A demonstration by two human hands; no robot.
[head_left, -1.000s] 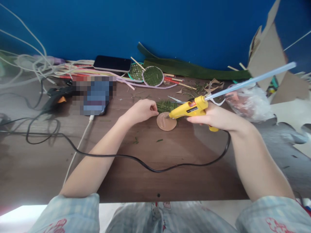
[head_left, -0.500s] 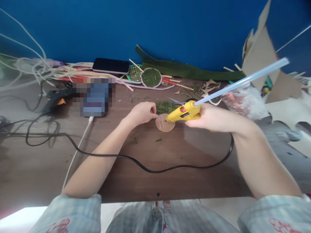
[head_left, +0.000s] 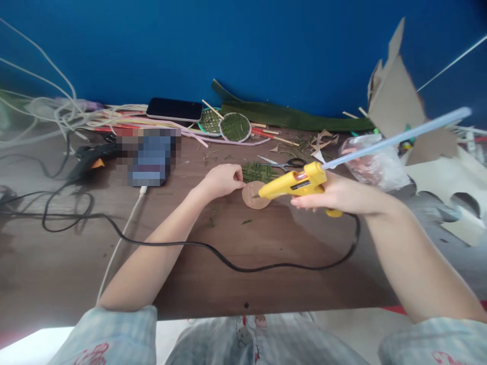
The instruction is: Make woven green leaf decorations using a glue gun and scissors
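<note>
A yellow glue gun [head_left: 292, 183] with a long clear glue stick [head_left: 395, 138] rising from its back is gripped in my right hand [head_left: 331, 195]. Its nozzle is at a round cardboard disc [head_left: 256, 198] that bears pale lines of glue. My left hand [head_left: 223, 180] pinches the disc's left upper edge with thumb and fingers. Just behind the disc lies a woven piece of green leaf strips [head_left: 258, 172], partly covered by the disc. Scissors [head_left: 287, 163] with black handles rest behind the glue gun.
A black cord [head_left: 213, 248] crosses the desk in front of my hands. A phone [head_left: 150, 159] on a white cable lies left, another phone [head_left: 175, 109] behind. Two round woven pieces [head_left: 235, 128] and long leaves [head_left: 297, 115] line the wall. Cut cardboard [head_left: 449, 187] and a plastic bag [head_left: 375, 159] are right.
My right hand has shifted slightly right, turning the glue gun so its body and trigger show more. The scissors' handles have come into sight. My left hand stays on the disc's edge.
</note>
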